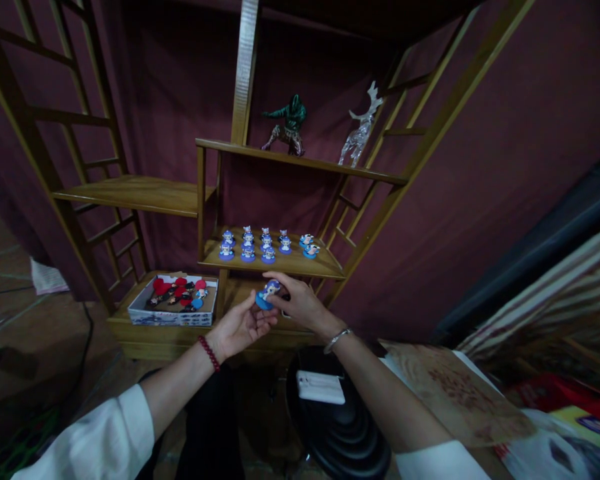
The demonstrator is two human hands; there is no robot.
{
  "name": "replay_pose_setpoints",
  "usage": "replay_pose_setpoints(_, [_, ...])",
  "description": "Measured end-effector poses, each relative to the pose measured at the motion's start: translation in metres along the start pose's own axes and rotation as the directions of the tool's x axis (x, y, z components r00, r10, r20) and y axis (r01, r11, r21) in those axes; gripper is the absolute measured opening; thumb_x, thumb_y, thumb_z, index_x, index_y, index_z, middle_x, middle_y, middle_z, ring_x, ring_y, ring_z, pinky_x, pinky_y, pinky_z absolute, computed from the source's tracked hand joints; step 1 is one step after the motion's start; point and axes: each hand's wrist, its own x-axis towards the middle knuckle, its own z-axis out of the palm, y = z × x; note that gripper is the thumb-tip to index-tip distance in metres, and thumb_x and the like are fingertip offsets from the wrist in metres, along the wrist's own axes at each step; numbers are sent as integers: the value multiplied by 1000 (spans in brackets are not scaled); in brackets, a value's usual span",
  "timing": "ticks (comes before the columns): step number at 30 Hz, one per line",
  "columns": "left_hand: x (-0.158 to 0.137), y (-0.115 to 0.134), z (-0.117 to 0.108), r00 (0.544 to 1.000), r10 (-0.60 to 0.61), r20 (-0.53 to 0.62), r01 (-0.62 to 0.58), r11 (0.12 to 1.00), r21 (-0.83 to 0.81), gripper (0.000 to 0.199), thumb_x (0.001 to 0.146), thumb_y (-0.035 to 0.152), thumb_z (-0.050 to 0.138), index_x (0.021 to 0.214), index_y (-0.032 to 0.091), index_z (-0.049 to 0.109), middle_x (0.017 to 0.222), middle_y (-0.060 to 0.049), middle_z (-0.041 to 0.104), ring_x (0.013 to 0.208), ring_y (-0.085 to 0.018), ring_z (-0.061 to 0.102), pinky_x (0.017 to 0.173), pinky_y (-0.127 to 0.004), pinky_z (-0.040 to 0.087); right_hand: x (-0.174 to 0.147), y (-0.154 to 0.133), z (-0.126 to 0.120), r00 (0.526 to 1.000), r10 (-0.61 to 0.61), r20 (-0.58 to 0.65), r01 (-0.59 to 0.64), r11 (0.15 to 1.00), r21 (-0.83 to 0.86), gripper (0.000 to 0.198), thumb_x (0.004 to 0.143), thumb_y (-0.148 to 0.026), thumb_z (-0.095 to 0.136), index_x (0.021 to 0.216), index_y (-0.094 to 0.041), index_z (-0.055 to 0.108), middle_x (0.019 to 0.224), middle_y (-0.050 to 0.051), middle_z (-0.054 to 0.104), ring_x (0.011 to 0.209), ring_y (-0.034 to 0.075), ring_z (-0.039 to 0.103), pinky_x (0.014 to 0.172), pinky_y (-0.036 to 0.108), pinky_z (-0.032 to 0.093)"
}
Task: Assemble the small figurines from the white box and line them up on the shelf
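A small figurine (269,292) with a purple top and a blue round base is held in front of the shelf. My right hand (300,303) pinches it from the right between thumb and fingers. From the left, my left hand (243,325) has its palm turned up, the thumb at the base and the other fingers loosely curled beneath. Behind my hands, several similar purple figurines (248,253) stand in rows on the low shelf board (300,265). At the right end of those rows are blue and white figurines (310,251).
An open box (173,319) of red, black and blue figurines sits lower left. Higher up are a dark green figure (293,120) and a clear deer ornament (359,137). A black stool (340,433) carrying a white object (321,387) stands below my right forearm.
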Motion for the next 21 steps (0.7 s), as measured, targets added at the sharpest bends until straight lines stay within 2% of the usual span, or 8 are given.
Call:
replay_pose_setpoints(3, [1, 2, 4, 1000, 3, 0, -3, 1000, -9, 31, 81, 41, 47, 87, 12, 57, 83, -11, 63, 71, -15, 60, 59, -21, 44, 0, 7, 4, 995, 95, -29, -89, 985, 144, 47, 72, -21, 58, 117, -19, 45, 90, 3, 61, 71, 11, 58, 69, 27, 48])
replay_pose_setpoints(6, [3, 3, 7, 1000, 15, -2, -15, 1000, -17, 29, 83, 38, 45, 88, 11, 57, 83, -11, 62, 72, -15, 60, 61, -22, 44, 1, 16, 9, 992, 122, -34, -106, 948, 299, 48, 71, -24, 60, 116, -19, 45, 94, 3, 61, 77, 12, 59, 72, 27, 48])
replay_pose_setpoints(11, [9, 6, 6, 1000, 15, 8, -15, 999, -30, 23, 83, 33, 46, 86, 13, 57, 81, -9, 62, 75, -16, 60, 62, -23, 43, 1, 30, 15, 985, 160, -61, -119, 897, 427, 43, 71, -28, 61, 111, -20, 48, 95, 4, 63, 88, 14, 59, 82, 32, 46])
replay_pose_setpoints(16, [17, 8, 5, 1000, 2, 18, -1, 999, -42, 25, 84, 33, 45, 82, 12, 57, 72, -7, 61, 72, -17, 60, 61, -24, 42, -1, 32, 15, 989, 147, -34, -123, 914, 386, 53, 65, -30, 66, 113, -20, 46, 104, 5, 60, 99, 17, 55, 90, 35, 40])
replay_pose_setpoints(21, [23, 7, 5, 999, -1, 47, 4, 999, -51, 24, 84, 32, 44, 79, 13, 57, 62, -4, 58, 63, -13, 58, 61, -24, 42, -3, 27, 15, 986, 165, 3, -158, 937, 312, 49, 65, -30, 65, 109, -18, 47, 98, 3, 60, 91, 16, 56, 82, 31, 44])
